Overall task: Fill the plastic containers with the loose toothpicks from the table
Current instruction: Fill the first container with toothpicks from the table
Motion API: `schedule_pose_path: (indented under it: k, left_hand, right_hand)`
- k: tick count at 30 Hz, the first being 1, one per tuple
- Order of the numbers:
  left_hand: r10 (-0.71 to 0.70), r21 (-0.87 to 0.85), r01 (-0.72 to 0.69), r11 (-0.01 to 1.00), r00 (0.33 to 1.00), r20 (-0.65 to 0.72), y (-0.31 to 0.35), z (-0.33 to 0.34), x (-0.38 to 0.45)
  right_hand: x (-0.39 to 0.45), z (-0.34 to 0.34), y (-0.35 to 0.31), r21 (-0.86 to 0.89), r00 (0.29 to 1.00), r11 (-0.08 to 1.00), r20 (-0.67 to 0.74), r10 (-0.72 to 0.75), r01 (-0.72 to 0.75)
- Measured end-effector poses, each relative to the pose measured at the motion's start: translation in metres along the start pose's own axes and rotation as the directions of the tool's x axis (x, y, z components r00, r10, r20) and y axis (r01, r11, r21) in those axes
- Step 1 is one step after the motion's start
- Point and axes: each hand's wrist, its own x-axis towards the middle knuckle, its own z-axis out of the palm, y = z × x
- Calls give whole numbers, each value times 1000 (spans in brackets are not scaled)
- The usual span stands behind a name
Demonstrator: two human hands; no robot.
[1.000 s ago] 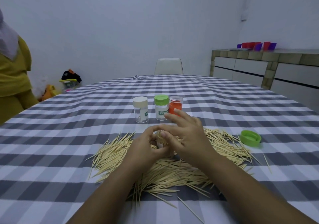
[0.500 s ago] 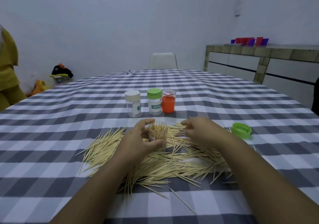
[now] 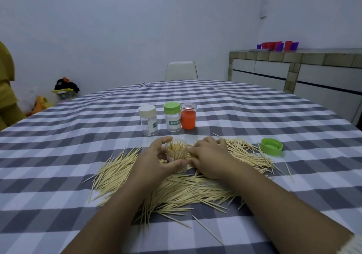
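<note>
A wide heap of loose toothpicks [image 3: 176, 187] lies on the checked tablecloth in front of me. My left hand [image 3: 154, 161] grips a small clear open container [image 3: 176, 151], upright and packed with toothpicks. My right hand [image 3: 209, 155] rests palm down on the pile just right of the container, its curled fingertips touching toothpicks; whether it pinches any is hidden. Behind stand three closed containers: a cream-lidded clear one [image 3: 148, 119], a green-lidded one labelled toothpick [image 3: 172, 118] and an orange one [image 3: 188, 118].
A loose green lid [image 3: 271, 147] lies at the right of the pile. The table's checked cloth [image 3: 58, 155] reaches a white chair [image 3: 181, 70] at the far side. A tiled cabinet [image 3: 293, 73] stands at the right. A person in yellow [image 3: 5, 89] is at the left edge.
My right hand left the container's mouth, went right over the pile, then came back close beside the container. My left hand keeps holding the container, which now shows its toothpicks.
</note>
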Motion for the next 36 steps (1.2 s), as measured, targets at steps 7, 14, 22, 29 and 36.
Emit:
schedule_pose_path:
  k: [7, 14, 22, 29, 36]
  left_hand:
    - [6, 29, -7, 1000, 1000, 7, 3, -1, 0]
    - [2, 5, -2, 1000, 1000, 11, 0, 0, 0]
    - [10, 10, -10, 1000, 1000, 8, 0, -1, 2]
    - [9, 29, -9, 1000, 1000, 10, -1, 0, 2]
    - [-3, 34, 3, 999, 1000, 10, -1, 0, 2]
  right_hand:
    - [0, -1, 2, -103, 993, 993, -108, 42, -53]
    - [-1, 7, -11, -164, 995, 986, -92, -27, 12]
    - [-5, -1, -9, -243, 993, 969, -114, 24, -52]
    - [-6, -3, -13, -290, 993, 956, -117, 6, -40]
    - [-9, -19, -5, -112, 958, 969, -215, 192, -219]
